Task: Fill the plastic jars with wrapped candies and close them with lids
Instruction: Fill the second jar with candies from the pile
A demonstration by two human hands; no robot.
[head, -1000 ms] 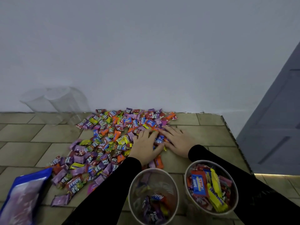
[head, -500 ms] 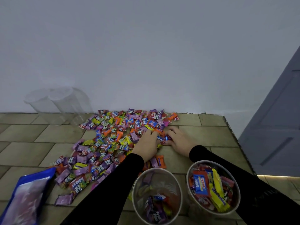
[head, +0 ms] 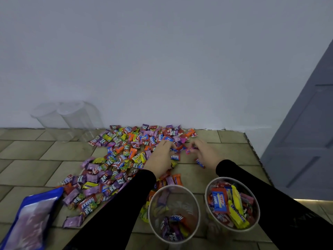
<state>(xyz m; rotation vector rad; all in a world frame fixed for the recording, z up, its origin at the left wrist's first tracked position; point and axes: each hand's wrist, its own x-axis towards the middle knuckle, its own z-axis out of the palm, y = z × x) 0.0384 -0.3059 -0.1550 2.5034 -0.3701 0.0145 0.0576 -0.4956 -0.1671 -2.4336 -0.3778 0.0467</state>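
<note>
Head view of a tiled surface set against a pale wall. A wide pile of wrapped candies spreads from the wall toward the near edge. The left hand lies palm down on the right part of the pile, its fingers curled over several candies. The right hand is just beside it, fingers bent and pinching a pink candy at the pile's right margin; another small wrapped piece lies touching this hand near the wrist. Both arms wear black sleeves.

Two open plastic jars stand near the camera, side by side. The left jar holds only a shallow layer of candies at the bottom. The right jar is filled nearly to the rim, with a yellow tube-shaped pack and a blue-and-orange wrapper on top. No lid sits on either.

Two clear empty jars stand by the wall at far left, touching each other. A blue candy bag lies at the lower left corner. A grey door closes the right side.
</note>
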